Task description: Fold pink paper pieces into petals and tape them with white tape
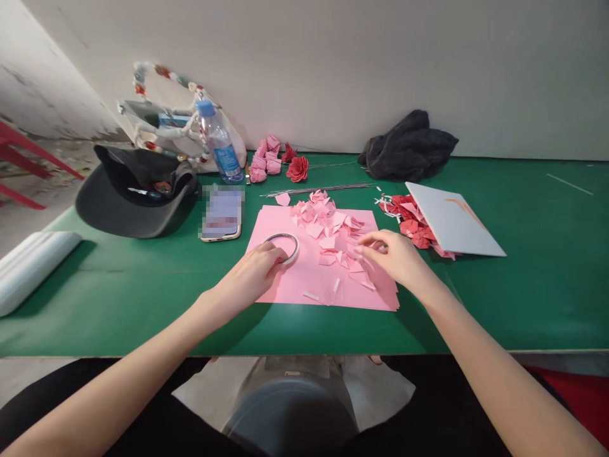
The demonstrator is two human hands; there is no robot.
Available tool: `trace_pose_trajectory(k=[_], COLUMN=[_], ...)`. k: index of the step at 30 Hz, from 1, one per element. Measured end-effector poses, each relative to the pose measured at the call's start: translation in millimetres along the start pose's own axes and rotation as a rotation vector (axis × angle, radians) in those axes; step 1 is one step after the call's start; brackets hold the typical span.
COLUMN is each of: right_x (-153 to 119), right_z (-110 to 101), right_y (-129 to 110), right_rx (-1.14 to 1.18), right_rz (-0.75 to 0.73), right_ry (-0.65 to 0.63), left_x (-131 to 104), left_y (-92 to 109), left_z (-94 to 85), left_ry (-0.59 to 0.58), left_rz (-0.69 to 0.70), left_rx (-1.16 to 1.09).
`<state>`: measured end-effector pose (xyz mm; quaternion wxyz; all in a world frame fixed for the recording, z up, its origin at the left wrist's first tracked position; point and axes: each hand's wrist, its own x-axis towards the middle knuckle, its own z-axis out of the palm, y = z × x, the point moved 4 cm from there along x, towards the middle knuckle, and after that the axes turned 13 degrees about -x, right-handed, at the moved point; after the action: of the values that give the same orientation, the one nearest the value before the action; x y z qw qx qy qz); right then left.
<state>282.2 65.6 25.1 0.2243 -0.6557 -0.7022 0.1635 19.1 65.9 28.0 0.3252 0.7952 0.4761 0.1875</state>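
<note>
My left hand (264, 263) is closed on a roll of tape (295, 249), holding it upright over the left part of a stack of pink paper (285, 289). On the stack lies a loose heap of cut pink paper petals (328, 222), some of them curled. My right hand (392, 251) hovers at the right side of the heap, thumb and fingertips drawn together in a pinch. What is between those fingertips, if anything, is too small to tell. Two short white paper strips (311, 296) rest near the front of the stack.
Behind the stack lie thin wires (318, 188), pink paper flowers (266, 158) and red paper flowers (297, 169). A phone (223, 212), cap (137, 190), water bottle (223, 149) and bag (162, 120) stand left. Rightward are a white board (457, 219) over red petals (413, 228) and a dark cloth (409, 149).
</note>
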Motion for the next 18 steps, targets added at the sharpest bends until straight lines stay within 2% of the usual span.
trace_pose_trajectory(k=[2, 3, 6, 8, 13, 18], right_x=[-6.7, -11.4, -29.3, -40.2, -52.2, -50.7], right_z=[-2.1, -1.2, 6.0, 12.5, 20.1, 16.9], right_y=[-16.3, -27.4, -60.3, -73.8, -80.3, -78.3], right_rx=[0.013, 0.042, 0.105, 0.115, 0.141, 0.190], right_rz=[-0.072, -0.147, -0.389, -0.461, -0.461, -0.406], right_ry=[0.157, 0.189, 0.198, 0.181, 0.212, 0.240], left_x=[-0.2, -0.7, -3.1, -5.3, -8.9, -8.6], left_y=[6.2, 10.2, 23.1, 29.8, 33.3, 32.3], left_z=[-0.5, -0.7, -0.3, 3.3, 16.0, 21.7], left_ry=[-0.007, -0.013, -0.005, -0.022, -0.047, -0.008], left_rz=[0.019, 0.030, 0.060, 0.065, 0.040, 0.030], left_rx=[-0.122, -0.203, -0.448, -0.577, -0.781, -0.796])
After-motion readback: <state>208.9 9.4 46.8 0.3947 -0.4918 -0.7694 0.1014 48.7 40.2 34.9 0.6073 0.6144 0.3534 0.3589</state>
